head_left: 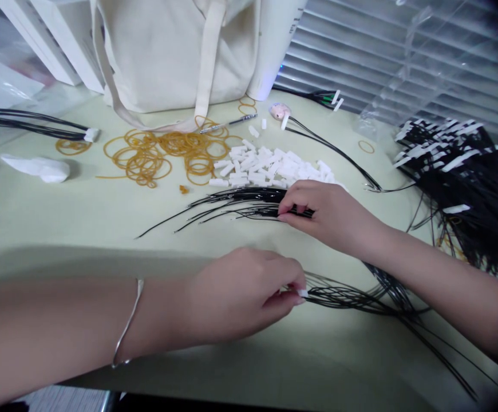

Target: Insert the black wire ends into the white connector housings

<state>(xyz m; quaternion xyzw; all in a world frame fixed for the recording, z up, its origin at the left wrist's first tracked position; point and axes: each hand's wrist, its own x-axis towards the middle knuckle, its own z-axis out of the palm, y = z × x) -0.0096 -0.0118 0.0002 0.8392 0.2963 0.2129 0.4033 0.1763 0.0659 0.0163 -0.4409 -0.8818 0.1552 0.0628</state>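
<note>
My left hand (253,294), with a thin bracelet at the wrist, pinches a small white connector (303,293) low in the middle of the view. Several black wires (343,298) run from that connector off to the right. Farther up, my right hand (321,214) has its thumb and fingers closed on a bundle of loose black wires (253,197). The thin metal-tipped ends of this bundle fan out leftward over the table. Just behind it lies a heap of white connectors (275,165).
Yellow rubber bands (158,151) lie tangled left of the heap, near a pen-like tool (229,123). A cloth bag (167,57) stands behind. A large pile of black wires with white connectors (467,189) fills the right. More wires with a connector (30,125) lie left, by crumpled tissue (38,167).
</note>
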